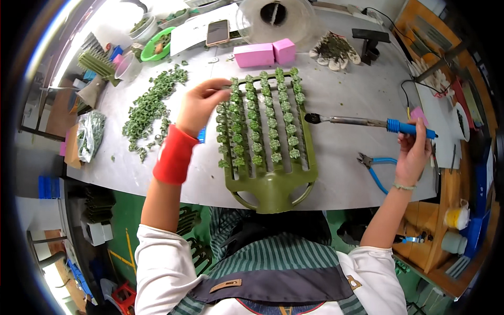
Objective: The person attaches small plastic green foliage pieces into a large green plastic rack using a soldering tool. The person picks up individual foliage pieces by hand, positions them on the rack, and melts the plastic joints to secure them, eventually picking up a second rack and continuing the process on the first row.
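My left hand (200, 102), wearing a red wristband (175, 155), is closed in a pinch at the far left corner of an olive-green plastic frame (270, 186). Whatever lies between its fingertips is too small to make out. Rows of small green rosettes, like little succulents (255, 122), line the bars of the frame. In my right hand (412, 157) is a soldering iron (362, 121) with a ribbed blue handle and a metal shaft. Its dark tip points left, beside the frame's right edge. Close to that hand lie blue-handled cutting pliers (375, 170).
Loose green rosettes (149, 107) are heaped on the table (199, 184) at left, near a green bowl (156, 44). Behind the frame stand pink blocks (254, 55), a phone (218, 32) and a clear round container (252, 21). A stained glove (336, 51) and black stand (370, 42) are back right.
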`<move>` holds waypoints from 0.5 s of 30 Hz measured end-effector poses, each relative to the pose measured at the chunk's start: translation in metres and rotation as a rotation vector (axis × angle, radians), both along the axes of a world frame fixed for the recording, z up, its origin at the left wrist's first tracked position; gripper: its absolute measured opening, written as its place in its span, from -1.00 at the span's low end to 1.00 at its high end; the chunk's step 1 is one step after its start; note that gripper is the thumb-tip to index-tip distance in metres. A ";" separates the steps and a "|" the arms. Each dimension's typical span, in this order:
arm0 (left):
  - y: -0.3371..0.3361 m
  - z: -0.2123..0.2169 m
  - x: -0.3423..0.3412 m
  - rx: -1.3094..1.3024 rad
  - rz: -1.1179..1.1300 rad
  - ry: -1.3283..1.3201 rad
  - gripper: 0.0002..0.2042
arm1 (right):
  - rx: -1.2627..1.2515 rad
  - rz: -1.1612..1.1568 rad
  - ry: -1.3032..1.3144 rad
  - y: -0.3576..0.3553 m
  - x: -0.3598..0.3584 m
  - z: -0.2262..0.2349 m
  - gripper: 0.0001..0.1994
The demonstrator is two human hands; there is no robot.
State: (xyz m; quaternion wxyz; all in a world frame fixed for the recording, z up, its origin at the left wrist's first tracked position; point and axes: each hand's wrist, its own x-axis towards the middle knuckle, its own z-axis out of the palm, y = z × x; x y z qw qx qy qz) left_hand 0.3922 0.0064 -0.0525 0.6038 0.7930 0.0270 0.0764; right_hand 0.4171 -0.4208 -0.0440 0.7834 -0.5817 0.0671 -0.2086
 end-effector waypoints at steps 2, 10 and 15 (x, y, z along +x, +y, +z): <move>-0.054 0.006 -0.005 0.146 -0.129 -0.055 -0.82 | -0.010 -0.007 0.007 0.001 0.000 -0.002 -0.75; -0.127 -0.015 0.015 0.643 -0.106 -0.276 -0.80 | 0.032 0.011 0.007 0.007 0.006 -0.012 -0.76; -0.138 -0.028 0.027 0.777 -0.089 -0.359 -0.82 | 0.081 0.021 0.010 0.011 0.009 -0.024 -0.76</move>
